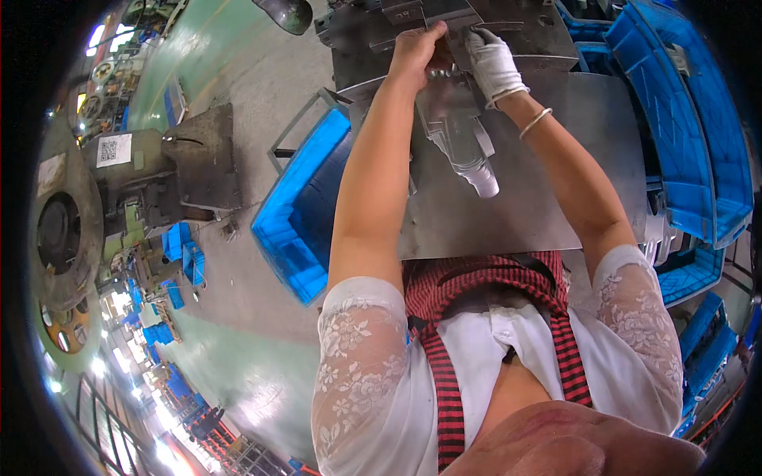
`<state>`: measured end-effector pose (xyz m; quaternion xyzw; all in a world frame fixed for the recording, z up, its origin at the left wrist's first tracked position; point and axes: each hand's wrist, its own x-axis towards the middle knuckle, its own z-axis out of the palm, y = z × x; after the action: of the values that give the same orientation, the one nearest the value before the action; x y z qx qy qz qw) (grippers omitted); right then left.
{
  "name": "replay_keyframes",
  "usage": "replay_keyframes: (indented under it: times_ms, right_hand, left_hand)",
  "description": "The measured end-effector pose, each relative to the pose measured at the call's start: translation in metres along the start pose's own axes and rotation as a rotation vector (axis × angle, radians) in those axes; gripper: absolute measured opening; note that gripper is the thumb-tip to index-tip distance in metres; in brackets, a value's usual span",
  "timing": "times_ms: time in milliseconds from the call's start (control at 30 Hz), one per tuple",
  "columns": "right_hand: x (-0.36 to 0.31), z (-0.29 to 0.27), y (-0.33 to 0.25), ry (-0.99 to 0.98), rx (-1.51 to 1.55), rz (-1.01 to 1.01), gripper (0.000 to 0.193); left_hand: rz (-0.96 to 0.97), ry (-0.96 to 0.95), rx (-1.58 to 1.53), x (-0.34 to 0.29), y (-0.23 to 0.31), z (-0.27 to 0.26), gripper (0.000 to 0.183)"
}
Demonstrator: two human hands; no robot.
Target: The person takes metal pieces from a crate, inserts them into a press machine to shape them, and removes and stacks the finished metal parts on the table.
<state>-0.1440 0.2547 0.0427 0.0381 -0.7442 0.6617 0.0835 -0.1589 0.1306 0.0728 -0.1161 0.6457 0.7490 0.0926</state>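
Reaching past the far edge of the grey metal table [540,210] with a bare left hand [414,59] and a white-gloved right hand [494,65], close together over dark metal tooling [544,36]. Stretching the left thumb toward a dark block [451,11] beyond the table, with the other left fingers curled and partly hidden. Bending the gloved fingers inward on the right side of the same block. Impossible to tell, for either hand, between pinching and merely touching.

Showing a silvery stepped metal part [462,149] on the table, between the two forearms, with a wide end toward the hands and a narrow, rounded end toward the table's near edge. Lying mostly on the near side of both grips, in the lengthwise direction of the table. Glinting just beside the left fingers, near the table's far edge, as small shiny rounded pieces [442,72], too small to identify.

Bearing a white label [113,150] with a square black-and-white code, on a heavy machine [208,159] well left of the table. Carrying pale handwritten-looking marks [406,14] on the tooling beyond the table's far edge. Standing close by as blue crates, with one [287,202] left of the table and a larger stack [686,135] to the right.
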Motion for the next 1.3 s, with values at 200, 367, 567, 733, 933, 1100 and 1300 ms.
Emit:
replay_keyframes:
  times_ms: [200,367,567,733,933,1100,1300]
  right_hand:
    - [0.01,0.016,0.025,0.121,-0.108,-0.051,0.032]
    - [0.058,0.021,0.048,0.016,0.0,-0.051,0.02]
    - [0.051,0.022,0.03,-0.046,-0.06,0.109,0.029]
    - [0.056,0.027,0.039,-0.055,-0.196,-0.084,0.031]
    - [0.037,0.032,0.035,0.035,-0.284,-0.122,0.032]
    - [0.066,0.009,0.045,-0.008,-0.663,-0.521,0.036]
    - [0.024,-0.01,0.03,0.194,-0.141,-0.291,0.027]
  left_hand:
    - [0.269,0.241,0.625,-0.026,-0.025,-0.061,0.028]
    - [0.603,0.258,0.895,-0.01,-0.041,-0.047,0.03]
    - [0.346,0.141,1.321,0.002,-0.034,-0.016,0.031]
    - [0.386,0.295,1.287,0.009,-0.031,-0.021,0.029]
    - [0.243,0.377,1.224,-0.004,-0.022,-0.041,0.036]
    - [0.152,0.283,1.476,0.002,-0.014,-0.012,0.052]
    - [0.227,0.34,0.811,0.001,-0.022,-0.033,0.036]
